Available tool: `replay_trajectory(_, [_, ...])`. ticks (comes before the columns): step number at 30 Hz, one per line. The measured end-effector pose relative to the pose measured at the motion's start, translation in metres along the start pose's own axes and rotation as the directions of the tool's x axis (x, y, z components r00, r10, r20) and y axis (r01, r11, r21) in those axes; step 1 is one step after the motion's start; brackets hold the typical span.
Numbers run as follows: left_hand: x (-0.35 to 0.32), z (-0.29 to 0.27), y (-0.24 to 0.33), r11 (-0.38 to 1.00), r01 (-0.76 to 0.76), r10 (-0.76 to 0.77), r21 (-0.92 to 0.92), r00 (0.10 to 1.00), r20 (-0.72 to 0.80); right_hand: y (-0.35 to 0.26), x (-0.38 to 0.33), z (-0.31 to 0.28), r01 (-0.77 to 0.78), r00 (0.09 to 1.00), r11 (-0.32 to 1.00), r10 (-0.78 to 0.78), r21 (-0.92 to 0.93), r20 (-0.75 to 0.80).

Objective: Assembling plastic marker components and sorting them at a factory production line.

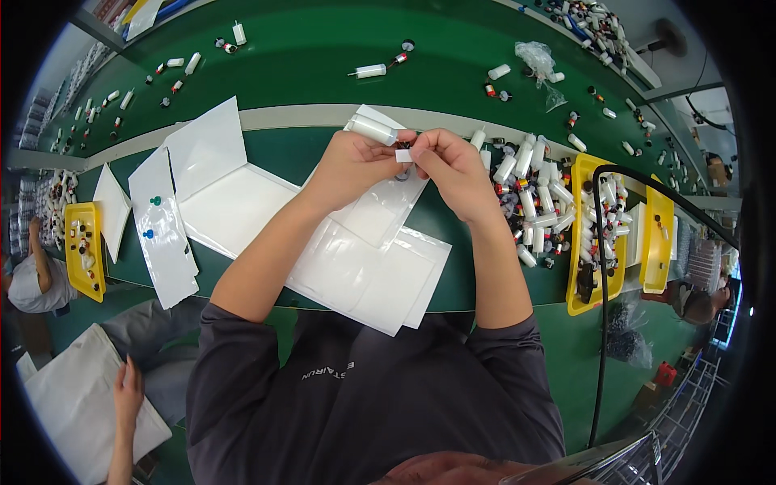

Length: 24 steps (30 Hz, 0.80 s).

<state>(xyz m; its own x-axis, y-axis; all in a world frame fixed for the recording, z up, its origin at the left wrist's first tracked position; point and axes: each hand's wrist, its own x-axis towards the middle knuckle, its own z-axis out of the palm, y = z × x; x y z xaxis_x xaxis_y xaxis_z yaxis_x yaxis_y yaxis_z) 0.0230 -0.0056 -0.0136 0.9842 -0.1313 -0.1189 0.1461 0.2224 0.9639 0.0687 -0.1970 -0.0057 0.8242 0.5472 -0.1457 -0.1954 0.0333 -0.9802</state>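
Observation:
My left hand [349,168] is closed around a small white bottle [372,128], which lies tilted across its fingers. A small white piece like a label [403,155] shows between my two hands, at the bottle's dark end. My right hand [453,174] pinches this piece at its edge, its fingertips close to those of the left. Under both hands lie glossy white sheets [356,275], overlapping on the green table. Close to the right hand is a heap of white bottles [529,202] with dark, red and yellow ends.
Yellow trays [575,299] with bottles stand at the right, behind a black cable [600,339]. More white sheets [218,210] lie at the left. Beyond a pale ledge [275,118], a green belt [323,65] carries scattered bottles. A co-worker's hand [128,392] is at lower left.

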Motion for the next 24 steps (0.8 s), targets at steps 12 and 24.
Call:
replay_trajectory(12, [0.003, -0.005, 0.001, 1.0, -0.002, 0.002, 0.014, 0.999, 0.049, 0.004, -0.003, 0.002, -0.005, 0.999, 1.0, 0.004, 0.027, 0.036])
replay_trajectory(24, [0.001, -0.004, -0.001, 1.0, -0.007, 0.005, 0.016, 0.994, 0.11, 0.018, 0.003, 0.003, -0.065, 0.998, 0.997, 0.065, 0.037, 0.013])
